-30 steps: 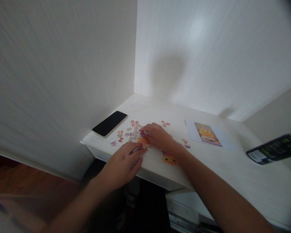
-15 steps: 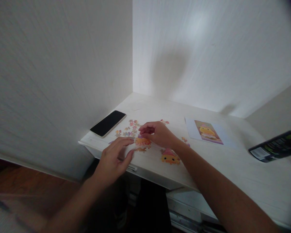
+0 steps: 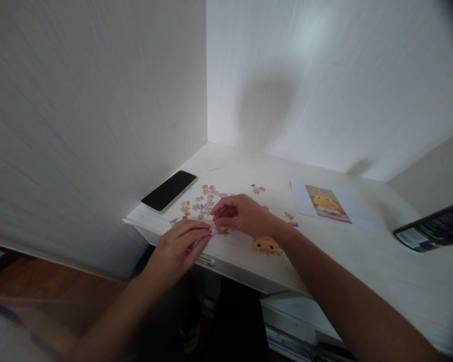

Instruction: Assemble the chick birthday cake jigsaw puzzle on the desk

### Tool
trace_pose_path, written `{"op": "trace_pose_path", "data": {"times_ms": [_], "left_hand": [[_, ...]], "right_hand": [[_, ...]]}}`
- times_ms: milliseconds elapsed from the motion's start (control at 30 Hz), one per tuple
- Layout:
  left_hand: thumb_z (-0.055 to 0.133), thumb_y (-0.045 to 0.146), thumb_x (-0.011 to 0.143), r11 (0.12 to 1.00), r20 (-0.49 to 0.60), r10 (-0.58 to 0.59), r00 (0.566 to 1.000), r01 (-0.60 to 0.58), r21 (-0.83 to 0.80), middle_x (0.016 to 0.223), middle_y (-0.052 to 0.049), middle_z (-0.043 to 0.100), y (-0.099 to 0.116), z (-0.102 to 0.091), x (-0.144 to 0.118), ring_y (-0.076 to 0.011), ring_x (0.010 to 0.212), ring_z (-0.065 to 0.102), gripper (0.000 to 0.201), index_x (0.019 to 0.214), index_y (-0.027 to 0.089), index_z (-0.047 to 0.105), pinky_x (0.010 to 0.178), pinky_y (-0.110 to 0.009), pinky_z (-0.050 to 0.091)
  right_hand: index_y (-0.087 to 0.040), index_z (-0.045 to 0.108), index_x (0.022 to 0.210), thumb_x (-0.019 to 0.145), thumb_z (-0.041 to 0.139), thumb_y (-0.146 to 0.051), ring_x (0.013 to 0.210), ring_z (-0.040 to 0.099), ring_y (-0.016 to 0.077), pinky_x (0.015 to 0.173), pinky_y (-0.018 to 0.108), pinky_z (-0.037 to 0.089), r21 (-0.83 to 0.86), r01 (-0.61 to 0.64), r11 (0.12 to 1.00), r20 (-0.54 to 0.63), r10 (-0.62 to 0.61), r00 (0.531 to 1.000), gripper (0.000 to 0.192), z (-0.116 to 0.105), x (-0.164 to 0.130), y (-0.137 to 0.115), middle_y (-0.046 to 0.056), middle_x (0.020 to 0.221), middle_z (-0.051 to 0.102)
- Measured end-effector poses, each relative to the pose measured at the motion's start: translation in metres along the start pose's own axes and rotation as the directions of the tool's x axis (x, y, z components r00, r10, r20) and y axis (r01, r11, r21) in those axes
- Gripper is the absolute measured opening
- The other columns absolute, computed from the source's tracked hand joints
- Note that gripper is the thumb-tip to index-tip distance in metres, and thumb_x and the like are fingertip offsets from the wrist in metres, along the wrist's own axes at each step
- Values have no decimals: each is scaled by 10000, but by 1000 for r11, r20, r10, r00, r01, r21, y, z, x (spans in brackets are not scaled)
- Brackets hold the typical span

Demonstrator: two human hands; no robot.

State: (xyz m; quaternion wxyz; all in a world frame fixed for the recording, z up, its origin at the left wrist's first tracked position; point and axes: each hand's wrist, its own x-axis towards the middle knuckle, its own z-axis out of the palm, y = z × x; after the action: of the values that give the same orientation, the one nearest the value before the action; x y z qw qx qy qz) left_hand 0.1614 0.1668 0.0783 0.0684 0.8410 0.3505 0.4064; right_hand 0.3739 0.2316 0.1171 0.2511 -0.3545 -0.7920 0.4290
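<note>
Both hands have drawn together at the desk's (image 3: 362, 261) front edge — the left hand (image 3: 175, 249), fingers flat, now meets the right hand (image 3: 241, 215), seemingly pinching a small puzzle piece (image 3: 213, 232). The joined orange cluster (image 3: 223, 231) they were pressing is mostly hidden between them — fitting seems underway, loose pieces (image 3: 200, 203) just beyond.

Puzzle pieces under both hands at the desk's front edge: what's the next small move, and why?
Probably press the small piece at the left hand fingers into the orange cluster beneath the right hand. Both hands meet there, and the loose pieces and the duck section lie apart, untouched.
</note>
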Motion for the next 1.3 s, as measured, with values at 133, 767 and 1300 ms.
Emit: {"op": "trace_pose_path", "data": {"times_ms": [133, 767, 1300], "left_hand": [[626, 145, 869, 999, 66, 28, 997, -31, 32, 1015, -50, 709, -4, -6, -2, -184, 944, 643, 196, 1044, 206, 689, 911, -392, 510], [562, 200, 904, 993, 211, -55, 976, 32, 111, 1002, -65, 684, 4, -26, 0, -203, 957, 612, 152, 927, 199, 712, 901, -399, 495], [571, 204, 897, 997, 176, -15, 984, 1, 81, 1140, -80, 667, 16, -12, -3, -215, 1057, 610, 185, 1047, 199, 680, 985, -451, 478]], "right_hand": [[-164, 729, 919, 780, 666, -176, 699, 599, 112, 670, 246, 462, -308, -2, 951, -81, -25, 996, 153, -14, -2, 0, 40, 832, 713], [-208, 758, 914, 794, 683, -250, 779, 608, 138, 724, 256, 453, -456, 3, 890, -2, -4, 1000, 148, -25, -4, 12, 44, 889, 700], [-185, 729, 923, 811, 609, -147, 806, 627, 155, 766, 286, 455, -540, -16, 841, -189, -103, 977, 169, -6, 12, 24, 51, 906, 728]]}}
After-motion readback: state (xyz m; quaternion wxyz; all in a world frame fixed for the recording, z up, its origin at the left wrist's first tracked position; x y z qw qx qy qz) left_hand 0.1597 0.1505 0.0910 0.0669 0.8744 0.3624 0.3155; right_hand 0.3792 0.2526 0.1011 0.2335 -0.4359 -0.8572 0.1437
